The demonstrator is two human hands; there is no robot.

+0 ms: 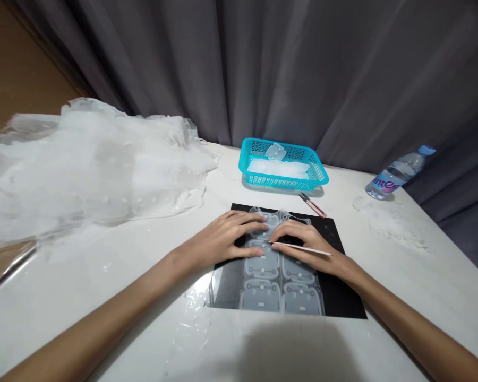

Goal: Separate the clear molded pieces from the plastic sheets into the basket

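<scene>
My left hand lies with its fingers spread on a sheet of translucent moulded pieces, pressing its left side. The sheet is made up of rounded, frosty panels in two columns and rests on a black mat. Pinched in my right hand is a thin white stick, its tip touching or close to the panels between both hands. My fingers hide part of the upper panels. Just beyond the mat lies a pair of pink-handled thread snips.
A blue plastic basket at the back holds white translucent pieces. To the left spreads a large heap of filmy white sheets. On the right stand a water bottle and, lower, a small pile of clear scraps. A grey curtain hangs behind.
</scene>
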